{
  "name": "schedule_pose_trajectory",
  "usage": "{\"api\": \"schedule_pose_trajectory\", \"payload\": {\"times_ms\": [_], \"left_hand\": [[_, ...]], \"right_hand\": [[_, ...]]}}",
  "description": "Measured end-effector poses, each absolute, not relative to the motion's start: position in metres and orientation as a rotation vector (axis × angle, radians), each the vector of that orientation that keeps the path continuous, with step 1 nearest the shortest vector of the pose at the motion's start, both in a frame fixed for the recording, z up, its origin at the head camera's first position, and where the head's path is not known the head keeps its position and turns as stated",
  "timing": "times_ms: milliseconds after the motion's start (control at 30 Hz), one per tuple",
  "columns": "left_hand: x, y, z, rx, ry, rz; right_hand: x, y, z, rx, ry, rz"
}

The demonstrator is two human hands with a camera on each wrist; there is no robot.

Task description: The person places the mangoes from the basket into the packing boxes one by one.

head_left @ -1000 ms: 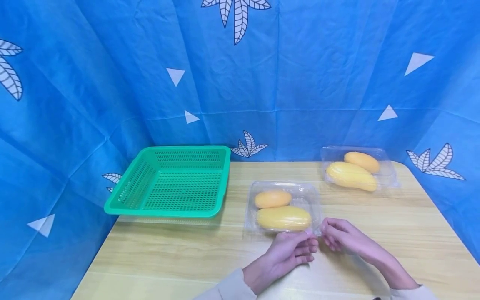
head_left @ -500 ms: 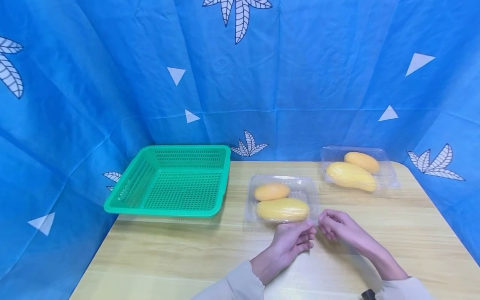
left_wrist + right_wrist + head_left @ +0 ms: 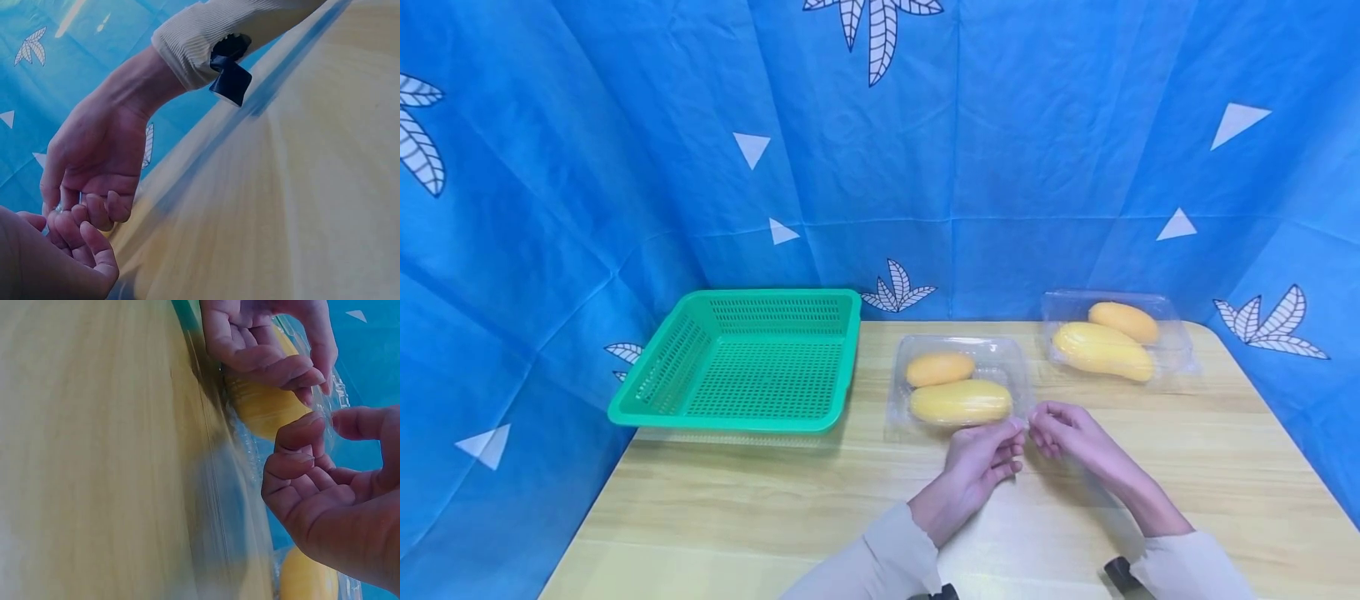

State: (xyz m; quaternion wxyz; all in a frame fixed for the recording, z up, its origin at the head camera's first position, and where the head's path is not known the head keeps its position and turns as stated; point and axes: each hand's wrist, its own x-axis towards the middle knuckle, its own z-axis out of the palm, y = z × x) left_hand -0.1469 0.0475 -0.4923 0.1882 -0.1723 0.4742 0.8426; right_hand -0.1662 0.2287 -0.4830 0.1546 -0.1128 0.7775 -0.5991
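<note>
A clear plastic clamshell box [image 3: 1006, 360] stands mid-table, holding a small orange mango [image 3: 940, 369] and a longer yellow mango [image 3: 961, 402]. My left hand [image 3: 977, 462] pinches the box's near right corner between thumb and fingers. Right beside it, the thumb and index finger of my right hand [image 3: 1071, 433] pinch the same corner; the other fingers are curled. In the right wrist view, the left hand [image 3: 269, 344] partly covers the yellow mango [image 3: 250, 403], and the right hand's fingertips meet at the clear plastic edge. The left wrist view shows both sets of fingertips close together, the box mostly hidden.
At the left, a green perforated basket [image 3: 847, 367] stands on the wooden table [image 3: 737, 508]. Another clear box [image 3: 1176, 333] with an orange mango [image 3: 1123, 322] and a yellow mango [image 3: 1101, 350] sits at the back right. A blue patterned curtain [image 3: 1030, 150] hangs behind the table.
The near box has slid away from me toward the back of the table and slightly left. Both hands have moved along with its corner. The basket and far box have stayed put.
</note>
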Motion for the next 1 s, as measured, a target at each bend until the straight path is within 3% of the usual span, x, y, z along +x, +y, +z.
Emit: {"api": "schedule_pose_trajectory", "payload": {"times_ms": [1000], "left_hand": [[-0.171,0.070,-0.488,-0.701,1.383,2.377]], "right_hand": [[-0.189,0.234,-0.484,-0.223,2.213,-1.786]]}}
